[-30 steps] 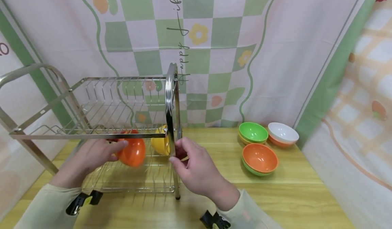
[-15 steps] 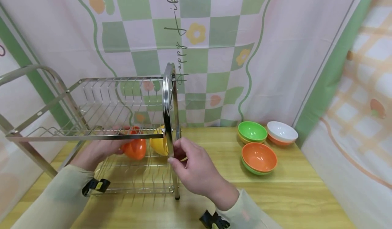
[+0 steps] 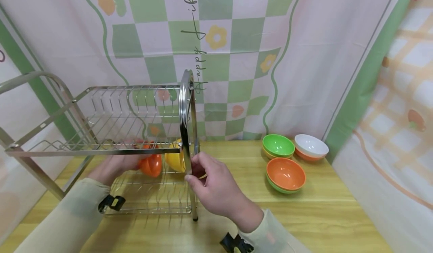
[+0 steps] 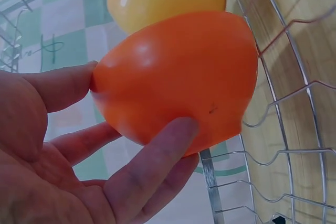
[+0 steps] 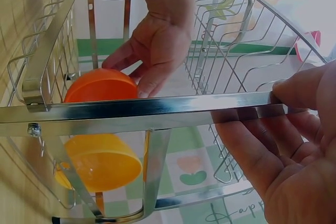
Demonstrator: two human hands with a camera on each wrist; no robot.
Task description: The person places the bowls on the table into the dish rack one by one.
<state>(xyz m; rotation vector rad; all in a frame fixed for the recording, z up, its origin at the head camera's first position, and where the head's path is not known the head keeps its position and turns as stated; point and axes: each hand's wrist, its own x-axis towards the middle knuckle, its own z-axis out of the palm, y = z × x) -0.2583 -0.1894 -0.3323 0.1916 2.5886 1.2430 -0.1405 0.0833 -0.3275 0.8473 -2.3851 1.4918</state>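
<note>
In the head view, the left hand [image 3: 118, 163] holds one orange bowl [image 3: 151, 165] in the lower tier of one metal rack [image 3: 98, 152], beside a yellow bowl [image 3: 174, 162]; the right hand [image 3: 218, 185] pinches the rack's right post. Toward the worktop's [image 3: 321, 215] far right corner sit three two-bowl stacks, topped by a green bowl [image 3: 279, 145], a white bowl [image 3: 312, 144] and a second orange bowl [image 3: 286, 173]. Patterned cloth [image 3: 216, 68] hangs behind.

In the left wrist view, thumb and parted fingers grip the tilted orange bowl.

In the right wrist view, thumb and fingertips pinch the post.
</note>
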